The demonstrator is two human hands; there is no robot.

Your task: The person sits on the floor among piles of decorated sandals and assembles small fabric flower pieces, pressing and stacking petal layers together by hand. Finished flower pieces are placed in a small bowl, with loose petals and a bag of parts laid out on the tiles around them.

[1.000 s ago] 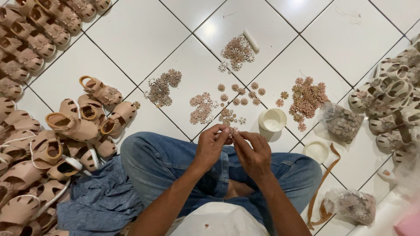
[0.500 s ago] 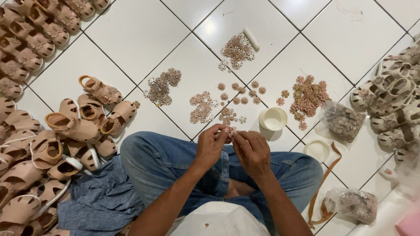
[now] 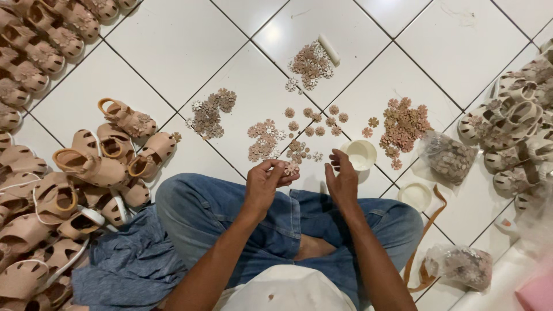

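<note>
I sit cross-legged in blue jeans [image 3: 207, 213] on a white tiled floor. My left hand [image 3: 266, 183] pinches a small pale flower ornament [image 3: 291, 169] at its fingertips. My right hand [image 3: 342, 179] is a short way to the right, fingers loosely curled, with nothing visible in it. Just beyond my hands lie loose flower ornaments [image 3: 299, 151] and a white cup [image 3: 359, 154].
Piles of pink and beige flower ornaments [image 3: 403, 124] dot the tiles. Tan children's sandals [image 3: 86, 167] are heaped at the left, more sandals [image 3: 518, 124] at the right. Clear bags of ornaments [image 3: 446, 156] and a white lid [image 3: 415, 196] lie at the right. Blue cloth [image 3: 127, 268] lies beside my left knee.
My hands, together over one ornament a second ago, have moved apart. The right hand has drawn off to the right while the left keeps the flower.
</note>
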